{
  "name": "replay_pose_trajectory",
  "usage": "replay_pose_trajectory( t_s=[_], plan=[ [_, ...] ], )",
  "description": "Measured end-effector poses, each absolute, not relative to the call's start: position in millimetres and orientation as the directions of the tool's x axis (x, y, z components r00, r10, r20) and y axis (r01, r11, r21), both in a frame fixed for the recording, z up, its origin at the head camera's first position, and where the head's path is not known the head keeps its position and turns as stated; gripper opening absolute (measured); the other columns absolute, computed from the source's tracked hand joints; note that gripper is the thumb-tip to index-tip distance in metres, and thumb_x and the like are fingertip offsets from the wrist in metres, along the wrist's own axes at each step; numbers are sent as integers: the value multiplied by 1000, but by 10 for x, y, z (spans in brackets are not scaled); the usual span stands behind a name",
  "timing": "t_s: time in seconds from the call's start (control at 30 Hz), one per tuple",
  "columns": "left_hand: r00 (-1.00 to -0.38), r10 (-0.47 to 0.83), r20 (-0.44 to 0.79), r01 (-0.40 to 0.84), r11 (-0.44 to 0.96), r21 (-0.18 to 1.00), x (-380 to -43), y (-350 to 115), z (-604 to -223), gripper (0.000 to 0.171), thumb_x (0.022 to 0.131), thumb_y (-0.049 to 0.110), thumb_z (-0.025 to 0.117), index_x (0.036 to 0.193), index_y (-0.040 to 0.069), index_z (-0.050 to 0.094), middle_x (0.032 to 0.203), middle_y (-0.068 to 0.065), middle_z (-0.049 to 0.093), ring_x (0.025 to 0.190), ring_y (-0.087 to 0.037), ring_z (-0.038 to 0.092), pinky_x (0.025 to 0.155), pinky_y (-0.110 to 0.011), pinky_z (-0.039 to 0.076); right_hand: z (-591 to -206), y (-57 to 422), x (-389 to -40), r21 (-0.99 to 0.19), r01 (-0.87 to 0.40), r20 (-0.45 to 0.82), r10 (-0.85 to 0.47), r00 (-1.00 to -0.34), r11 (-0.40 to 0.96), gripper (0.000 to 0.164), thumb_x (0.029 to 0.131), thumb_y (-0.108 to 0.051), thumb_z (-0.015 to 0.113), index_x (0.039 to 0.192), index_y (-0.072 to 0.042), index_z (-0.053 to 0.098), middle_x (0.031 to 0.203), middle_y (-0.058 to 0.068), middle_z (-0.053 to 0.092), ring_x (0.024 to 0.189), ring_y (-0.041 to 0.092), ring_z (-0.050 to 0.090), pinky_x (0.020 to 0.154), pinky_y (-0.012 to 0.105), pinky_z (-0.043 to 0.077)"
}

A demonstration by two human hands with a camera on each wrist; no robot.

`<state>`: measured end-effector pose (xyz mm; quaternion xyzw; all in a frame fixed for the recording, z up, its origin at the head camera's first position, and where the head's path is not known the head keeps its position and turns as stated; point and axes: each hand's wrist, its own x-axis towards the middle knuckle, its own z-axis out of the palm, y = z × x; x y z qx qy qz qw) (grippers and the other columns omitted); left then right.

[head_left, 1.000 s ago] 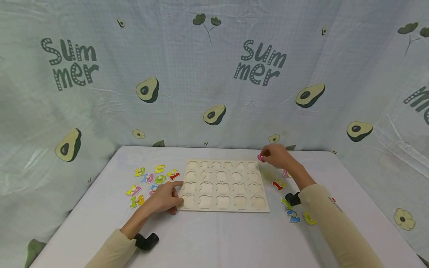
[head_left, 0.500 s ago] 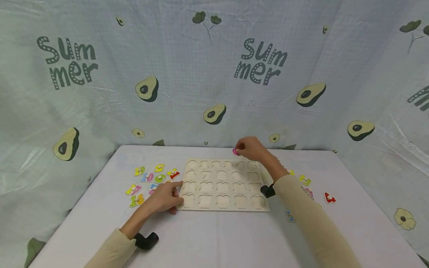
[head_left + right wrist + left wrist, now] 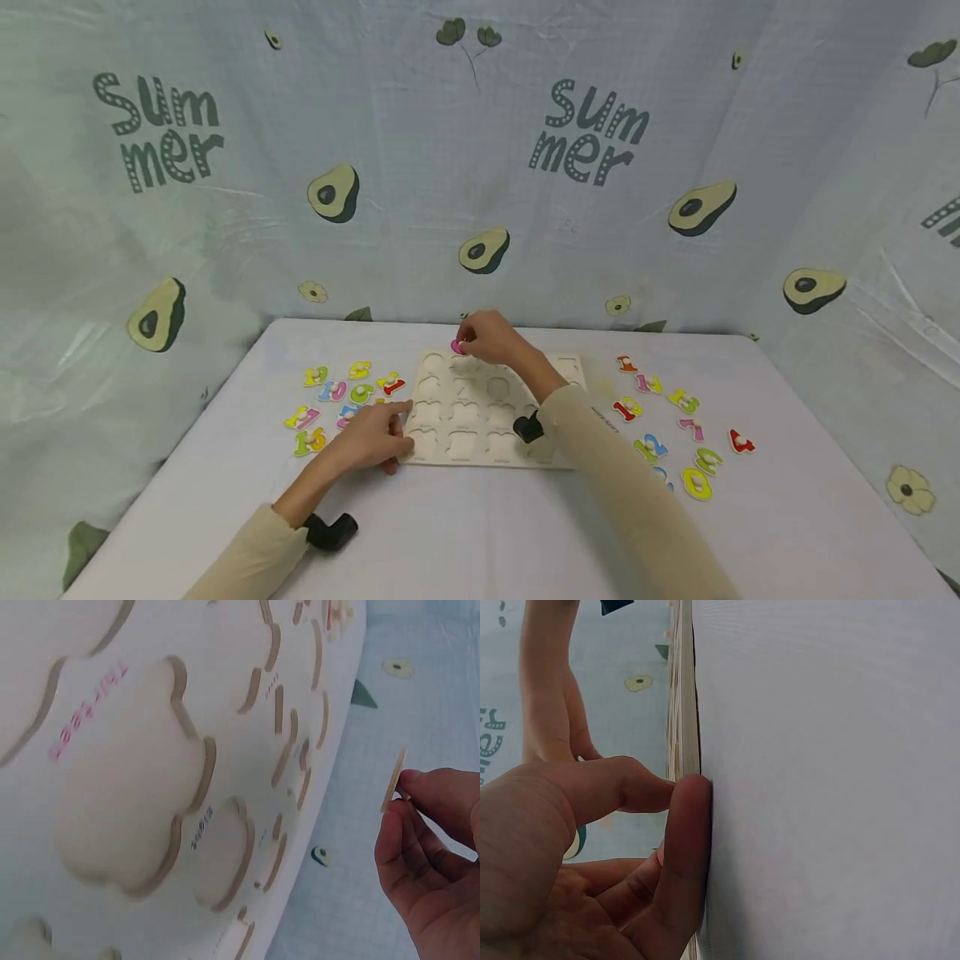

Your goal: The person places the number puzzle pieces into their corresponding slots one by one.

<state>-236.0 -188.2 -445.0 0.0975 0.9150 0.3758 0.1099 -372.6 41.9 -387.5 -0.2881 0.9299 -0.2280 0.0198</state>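
A pale wooden number puzzle board (image 3: 444, 450) lies on the table with its cut-out recesses bare. My left hand (image 3: 375, 435) holds the board's left edge, thumb and index finger spread along it; in the left wrist view the thumb (image 3: 641, 786) meets the board's edge (image 3: 684, 712) and another finger lies along its side. Over the board's far edge, my right hand (image 3: 489, 337) pinches a pink number piece (image 3: 457, 347) between thumb and fingertips. The right wrist view shows this piece (image 3: 394, 780) edge-on, clear of the board. Its digit is hidden.
Several coloured number pieces lie left of the board, including a green-and-orange 16 (image 3: 310, 442). More are scattered at the right, among them a yellow 0 (image 3: 697, 484) and a red 4 (image 3: 741, 442). A printed curtain (image 3: 405, 167) hangs behind the table.
My right hand has carried the pink number piece leftward, from beyond the board's far right corner to above its far left part. The left hand stays at the board's left edge.
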Motion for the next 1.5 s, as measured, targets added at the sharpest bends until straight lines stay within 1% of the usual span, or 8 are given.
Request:
replay_pose_trajectory(
  t_s=[0.13,0.37,0.57,0.67,0.87,1.13,1.27,1.5],
  plan=[
    [-956,260,-137,88,697,711,-2360,-1892,-4459,70,86,10,71,151,-5,47,72,-4,61,49,-15,63,52,-28,48,-3937,226,-3740,-415,-548,98,-563,-820,726,15,99,-15,68,106,-4,76,101,9,74,91,20,63,85,31,56],
    [-954,264,-141,89,699,709,-2364,-1899,-4447,70,86,10,71,150,-5,47,71,-4,61,49,-15,63,52,-28,47,-4046,28,-3804,-406,-532,82,-551,-831,743,17,99,-16,68,108,-5,77,103,8,75,92,19,63,87,33,55],
    [-955,261,-140,85,694,715,-2374,-1891,-4445,71,86,10,72,151,-5,47,71,-4,61,49,-14,63,52,-27,48,-4157,-79,-3855,-413,-512,85,-529,-845,753,16,100,-15,67,108,-5,77,101,7,74,88,17,61,83,30,55],
    [-955,263,-134,90,693,716,-2375,-1889,-4450,71,86,8,72,151,-6,47,72,-4,61,49,-14,63,52,-28,49,-4199,-119,-3862,-406,-516,91,-528,-844,754,16,100,-15,67,107,-6,77,100,7,74,87,16,60,81,29,54],
    [-950,293,-110,125,678,724,-2367,-1897,-4466,71,84,6,69,149,-8,47,72,-4,61,48,-13,63,52,-30,51,-4277,-177,-3852,-377,-522,69,-538,-840,765,16,101,-15,66,109,-6,76,101,6,73,86,15,57,83,30,53],
    [-950,293,-111,124,678,725,-2359,-1907,-4468,70,86,7,70,150,-8,46,71,-4,61,48,-13,63,51,-30,49,-4313,-222,-3842,-327,-546,66,-558,-827,771,13,100,-13,66,105,-6,76,98,5,73,85,14,57,84,32,53],
    [-948,296,-113,125,676,726,-2357,-1899,-4472,69,86,7,70,150,-8,46,72,-4,61,48,-13,62,52,-30,51,-4310,-225,-3830,-322,-540,58,-553,-831,778,13,100,-13,66,105,-7,76,98,5,72,86,15,58,86,33,54],
    [-949,293,-114,122,680,723,-2361,-1899,-4484,68,87,7,70,149,-7,48,71,-4,60,48,-14,62,52,-30,52,-4305,-221,-3820,-336,-532,49,-549,-834,778,13,100,-12,65,105,-5,76,99,6,72,86,16,59,84,32,54]
  ],
)
